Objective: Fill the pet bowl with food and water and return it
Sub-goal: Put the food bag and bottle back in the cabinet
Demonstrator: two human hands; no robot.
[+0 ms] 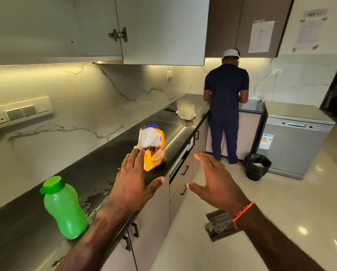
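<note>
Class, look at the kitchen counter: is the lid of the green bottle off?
No, the green bottle stands upright on the dark counter with its green lid closed on top.

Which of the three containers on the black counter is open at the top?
The yellow pet food bag, its torn top showing brown kibble. The green plastic bottle is capped, and the clear plastic bag farther back looks closed.

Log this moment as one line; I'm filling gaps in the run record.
left hand open beside food bag | right hand open, empty | green bottle capped on counter | pet bowl not visible
</note>
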